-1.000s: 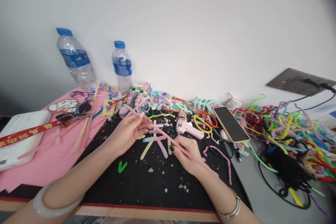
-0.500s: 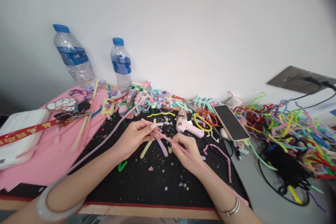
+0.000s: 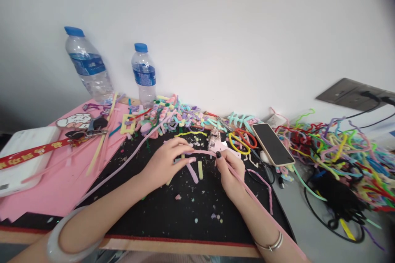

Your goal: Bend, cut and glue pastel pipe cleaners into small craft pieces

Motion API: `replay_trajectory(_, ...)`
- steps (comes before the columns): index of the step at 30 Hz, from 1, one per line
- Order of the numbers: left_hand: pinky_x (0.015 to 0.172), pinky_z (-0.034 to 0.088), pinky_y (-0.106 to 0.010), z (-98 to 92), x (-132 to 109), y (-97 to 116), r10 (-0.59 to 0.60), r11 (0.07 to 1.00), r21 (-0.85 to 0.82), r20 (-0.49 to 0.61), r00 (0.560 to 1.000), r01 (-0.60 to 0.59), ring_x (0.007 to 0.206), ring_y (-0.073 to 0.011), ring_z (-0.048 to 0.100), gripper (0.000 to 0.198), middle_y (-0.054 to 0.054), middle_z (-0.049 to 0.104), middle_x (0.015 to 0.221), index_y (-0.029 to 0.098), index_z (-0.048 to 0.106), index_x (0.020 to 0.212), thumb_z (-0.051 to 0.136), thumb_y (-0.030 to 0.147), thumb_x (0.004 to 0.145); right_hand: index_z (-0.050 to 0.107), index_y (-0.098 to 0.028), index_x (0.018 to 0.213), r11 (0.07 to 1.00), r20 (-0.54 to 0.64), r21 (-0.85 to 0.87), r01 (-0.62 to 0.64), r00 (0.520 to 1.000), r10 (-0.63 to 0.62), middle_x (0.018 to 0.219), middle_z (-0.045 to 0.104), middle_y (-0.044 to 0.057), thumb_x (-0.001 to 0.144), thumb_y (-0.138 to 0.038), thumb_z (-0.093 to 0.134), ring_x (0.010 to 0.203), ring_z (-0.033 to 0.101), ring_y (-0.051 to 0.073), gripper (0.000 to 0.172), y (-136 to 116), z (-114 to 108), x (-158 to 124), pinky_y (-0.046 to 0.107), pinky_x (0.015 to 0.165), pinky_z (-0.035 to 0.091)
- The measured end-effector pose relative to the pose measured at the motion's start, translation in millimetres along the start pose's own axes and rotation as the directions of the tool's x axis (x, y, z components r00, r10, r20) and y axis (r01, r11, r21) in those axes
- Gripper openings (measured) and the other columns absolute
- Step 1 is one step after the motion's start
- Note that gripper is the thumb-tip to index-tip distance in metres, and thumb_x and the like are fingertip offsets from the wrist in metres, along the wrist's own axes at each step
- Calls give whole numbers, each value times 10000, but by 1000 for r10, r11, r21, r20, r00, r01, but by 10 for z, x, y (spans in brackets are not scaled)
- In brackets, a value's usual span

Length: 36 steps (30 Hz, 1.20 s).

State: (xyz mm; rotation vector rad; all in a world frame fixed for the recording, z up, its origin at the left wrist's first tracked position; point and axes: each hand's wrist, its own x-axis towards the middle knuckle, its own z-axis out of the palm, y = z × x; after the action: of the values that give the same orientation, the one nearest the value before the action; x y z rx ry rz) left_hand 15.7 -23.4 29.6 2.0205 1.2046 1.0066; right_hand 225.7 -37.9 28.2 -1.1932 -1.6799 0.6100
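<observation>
My right hand (image 3: 231,172) pinches a long pink pipe cleaner (image 3: 256,199) between thumb and fingers. One length of it trails over my right forearm to the bottom edge; a short free part points left. Around that short end is my left hand (image 3: 166,160), thumb and fingers apart; whether they touch it is hard to tell. On the black mat (image 3: 173,222) below lie a short lilac pipe cleaner piece (image 3: 192,173) and a short pale yellow piece (image 3: 200,170). Just behind my right hand lies a pink glue gun (image 3: 217,144).
Bundled pipe cleaners (image 3: 173,115) line the wall beside two bottles (image 3: 144,76). A phone (image 3: 273,144) lies at right, near a tangled heap of colourful pipe cleaners (image 3: 342,144) and a black cable bundle (image 3: 336,197). Pink sheet (image 3: 61,189) and white box (image 3: 27,139) are left.
My hands have moved apart, the right one shifting right with the pink pipe cleaner. My left fingers have spread from their pinch. The short pale yellow piece now shows between the hands.
</observation>
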Motion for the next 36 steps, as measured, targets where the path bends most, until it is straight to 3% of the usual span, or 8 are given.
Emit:
replay_trajectory(4,893,417,-377,151,-19,82,100,970,212,86,991,-116,1025,-249,519,204,-81,576,1091,204,616,1050,565,209,853,425,-190,575,1000,-104,27,-6,995,9,525,371,-50,912,-302,455,497,331,100,357,19,-42,-3,249,497,260)
replay_trajectory(10,825,452,-379,307,-49,172,1,927,371,134,991,-51,932,-250,553,157,-79,553,1004,180,566,946,593,286,834,404,-204,626,976,-228,200,-82,965,128,546,339,-52,928,-350,419,495,303,108,336,69,-72,48,250,473,233)
replay_trajectory(15,762,449,-400,416,-10,289,-106,828,560,182,978,-15,880,-274,558,194,-97,550,957,156,589,852,615,342,802,442,-196,623,984,-236,157,-87,964,123,544,377,-44,930,-363,411,496,330,108,351,51,-83,62,245,473,254)
replay_trajectory(20,746,434,-390,461,41,320,-123,844,536,231,965,-21,888,-270,562,85,-91,560,918,159,598,824,552,230,819,442,-195,631,977,-248,197,-86,959,135,553,374,-43,931,-337,418,502,326,105,333,71,-92,57,243,469,257)
replay_trajectory(24,725,434,-366,461,45,258,-88,945,326,238,967,6,832,-238,565,70,-60,549,878,175,579,770,522,153,805,443,-198,647,981,-217,166,-96,967,132,569,382,-40,930,-337,412,507,330,108,317,101,-86,53,246,472,253)
replay_trajectory(27,658,437,-298,425,84,196,-119,990,-52,170,978,130,724,-170,560,71,-22,538,840,187,537,746,529,166,813,456,-198,654,985,-218,151,-81,969,113,563,390,-40,928,-356,411,498,330,108,320,104,-89,51,246,467,249)
replay_trajectory(31,578,427,-227,357,161,152,-313,732,-605,112,943,314,626,-123,560,100,24,559,691,191,501,809,555,265,850,485,-195,671,990,-171,131,-46,983,68,548,394,-47,930,-345,415,485,332,104,308,95,-89,44,245,471,255)
replay_trajectory(36,674,500,-223,339,172,149,-440,414,-835,165,883,363,723,-115,623,233,0,644,786,172,597,974,680,282,786,546,-184,705,1000,58,7,19,998,-19,566,458,-33,922,-311,417,514,407,112,283,83,-60,45,248,521,317)
